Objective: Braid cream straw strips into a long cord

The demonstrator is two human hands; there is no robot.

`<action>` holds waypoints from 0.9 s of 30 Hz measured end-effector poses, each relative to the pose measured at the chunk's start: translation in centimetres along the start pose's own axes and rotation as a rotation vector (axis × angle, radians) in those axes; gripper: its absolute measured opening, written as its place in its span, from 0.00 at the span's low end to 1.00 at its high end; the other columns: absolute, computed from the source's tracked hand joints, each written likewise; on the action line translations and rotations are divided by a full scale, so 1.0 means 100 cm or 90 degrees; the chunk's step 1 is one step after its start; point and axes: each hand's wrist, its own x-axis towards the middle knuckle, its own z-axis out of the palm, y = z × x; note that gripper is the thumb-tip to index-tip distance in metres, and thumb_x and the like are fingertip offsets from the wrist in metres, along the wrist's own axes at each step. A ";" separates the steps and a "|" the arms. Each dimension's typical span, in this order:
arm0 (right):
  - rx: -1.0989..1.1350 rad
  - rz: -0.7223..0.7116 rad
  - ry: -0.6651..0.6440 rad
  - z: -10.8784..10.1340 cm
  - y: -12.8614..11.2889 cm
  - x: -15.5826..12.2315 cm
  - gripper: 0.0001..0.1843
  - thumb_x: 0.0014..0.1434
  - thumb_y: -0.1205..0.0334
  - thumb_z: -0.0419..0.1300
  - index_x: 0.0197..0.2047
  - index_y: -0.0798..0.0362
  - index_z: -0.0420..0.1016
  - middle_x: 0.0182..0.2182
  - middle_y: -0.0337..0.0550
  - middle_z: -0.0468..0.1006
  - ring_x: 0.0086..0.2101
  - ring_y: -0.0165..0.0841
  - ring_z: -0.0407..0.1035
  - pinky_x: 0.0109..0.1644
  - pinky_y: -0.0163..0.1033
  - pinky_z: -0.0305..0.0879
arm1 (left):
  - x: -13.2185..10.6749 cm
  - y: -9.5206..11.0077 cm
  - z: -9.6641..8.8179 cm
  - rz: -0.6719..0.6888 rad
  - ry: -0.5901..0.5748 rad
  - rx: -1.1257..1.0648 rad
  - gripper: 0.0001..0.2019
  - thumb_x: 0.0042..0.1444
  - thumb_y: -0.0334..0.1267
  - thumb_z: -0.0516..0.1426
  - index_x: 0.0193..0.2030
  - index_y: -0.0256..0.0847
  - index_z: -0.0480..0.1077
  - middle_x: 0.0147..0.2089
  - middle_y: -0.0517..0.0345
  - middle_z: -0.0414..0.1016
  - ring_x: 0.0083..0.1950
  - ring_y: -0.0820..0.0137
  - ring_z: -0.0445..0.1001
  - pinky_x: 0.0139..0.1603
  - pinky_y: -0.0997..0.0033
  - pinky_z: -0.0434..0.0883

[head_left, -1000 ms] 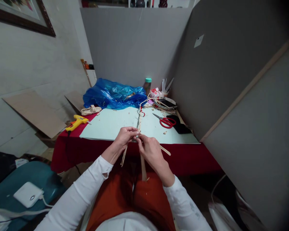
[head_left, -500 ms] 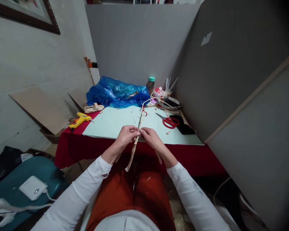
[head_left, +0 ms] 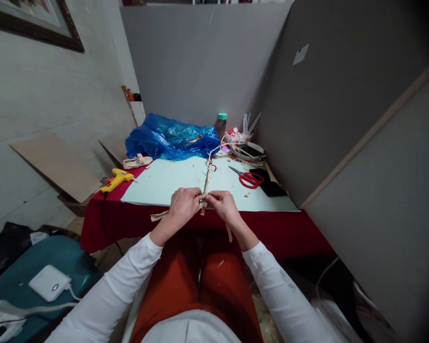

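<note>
Close together at the table's front edge, my left hand and my right hand both pinch the near end of a pale braid. The braid looks made of flat, straw-like strips and runs away from me over the light green sheet. A red tie is on its far part. One loose strip sticks out left from under my left hand, and another strip hangs below my right wrist. My fingers partly hide where the strips cross.
Red-handled scissors lie right of the braid, by a black flat object. A yellow glue gun rests at the left edge. Behind are a blue plastic bag, a green-lidded jar and a grey partition.
The strip that hung down between my hands has swung left, behind my left hand. My left hand has turned with its back more upward. The view has shifted slightly.
</note>
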 end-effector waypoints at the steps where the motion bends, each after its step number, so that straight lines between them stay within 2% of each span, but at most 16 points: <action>1: 0.003 0.003 0.016 0.001 -0.001 -0.001 0.16 0.56 0.57 0.54 0.24 0.56 0.76 0.22 0.42 0.78 0.25 0.30 0.68 0.32 0.33 0.59 | -0.002 0.001 0.001 -0.004 0.003 0.022 0.10 0.57 0.37 0.53 0.33 0.42 0.76 0.32 0.50 0.80 0.36 0.60 0.76 0.35 0.66 0.62; 5: 0.080 0.031 0.035 0.002 -0.005 -0.002 0.13 0.52 0.58 0.57 0.21 0.55 0.72 0.18 0.39 0.73 0.22 0.29 0.65 0.29 0.34 0.58 | -0.016 0.013 0.013 0.006 0.055 0.076 0.11 0.59 0.35 0.51 0.35 0.40 0.75 0.34 0.50 0.79 0.35 0.63 0.76 0.34 0.67 0.62; 9: 0.271 0.086 -0.053 -0.006 -0.009 0.000 0.15 0.48 0.54 0.61 0.19 0.55 0.67 0.15 0.33 0.62 0.20 0.24 0.55 0.26 0.33 0.52 | -0.028 0.028 0.034 0.063 0.126 0.131 0.13 0.61 0.28 0.48 0.40 0.37 0.74 0.35 0.49 0.77 0.37 0.64 0.75 0.34 0.68 0.63; 12: 0.338 0.136 -0.089 -0.012 -0.011 0.000 0.17 0.44 0.51 0.65 0.22 0.57 0.69 0.17 0.32 0.61 0.20 0.22 0.50 0.25 0.32 0.46 | -0.038 0.034 0.043 0.097 0.142 0.169 0.14 0.60 0.25 0.47 0.42 0.33 0.73 0.36 0.47 0.76 0.38 0.63 0.74 0.36 0.67 0.65; 15: 0.344 0.131 -0.098 -0.016 -0.010 -0.001 0.18 0.42 0.50 0.67 0.25 0.59 0.72 0.18 0.33 0.64 0.20 0.22 0.50 0.24 0.32 0.44 | -0.046 0.032 0.037 0.129 0.154 0.131 0.13 0.61 0.30 0.50 0.48 0.32 0.72 0.38 0.45 0.77 0.40 0.62 0.73 0.39 0.66 0.67; 17: 0.346 0.108 -0.108 -0.017 -0.008 -0.002 0.18 0.44 0.50 0.67 0.26 0.59 0.73 0.17 0.32 0.63 0.19 0.21 0.49 0.23 0.32 0.42 | -0.044 0.026 0.026 0.135 0.168 0.043 0.11 0.61 0.36 0.52 0.43 0.36 0.74 0.38 0.48 0.77 0.42 0.62 0.72 0.43 0.64 0.67; 19: 0.343 0.093 -0.121 -0.017 -0.006 -0.002 0.18 0.46 0.49 0.65 0.26 0.59 0.73 0.15 0.30 0.59 0.17 0.21 0.46 0.21 0.32 0.40 | -0.033 0.018 0.015 0.089 0.193 -0.075 0.11 0.61 0.37 0.52 0.34 0.39 0.74 0.38 0.50 0.77 0.45 0.62 0.71 0.48 0.63 0.66; 20: 0.341 0.090 -0.128 -0.018 -0.006 -0.003 0.18 0.48 0.49 0.65 0.27 0.59 0.73 0.15 0.30 0.59 0.17 0.21 0.45 0.21 0.32 0.40 | -0.024 0.013 0.011 0.055 0.178 -0.138 0.09 0.60 0.36 0.52 0.36 0.39 0.74 0.40 0.50 0.77 0.46 0.63 0.71 0.49 0.63 0.66; 21: 0.342 0.088 -0.132 -0.019 -0.006 -0.003 0.18 0.49 0.49 0.64 0.28 0.59 0.74 0.15 0.30 0.59 0.17 0.21 0.45 0.21 0.32 0.39 | -0.014 0.009 0.008 0.020 0.121 -0.219 0.08 0.59 0.36 0.53 0.38 0.38 0.73 0.42 0.50 0.77 0.45 0.64 0.71 0.48 0.64 0.67; 24: 0.348 0.086 -0.134 -0.020 -0.007 -0.006 0.17 0.51 0.49 0.62 0.31 0.58 0.74 0.20 0.35 0.68 0.18 0.22 0.54 0.21 0.30 0.46 | 0.012 0.001 0.010 -0.024 -0.119 -0.484 0.07 0.56 0.36 0.53 0.33 0.37 0.70 0.32 0.55 0.74 0.34 0.70 0.70 0.39 0.69 0.67; 27: 0.342 0.083 -0.140 -0.021 -0.009 -0.010 0.16 0.53 0.49 0.60 0.33 0.56 0.73 0.26 0.42 0.75 0.25 0.28 0.66 0.26 0.31 0.56 | 0.022 0.002 0.017 -0.016 -0.256 -0.678 0.09 0.53 0.39 0.54 0.27 0.36 0.65 0.24 0.61 0.65 0.24 0.76 0.63 0.28 0.75 0.62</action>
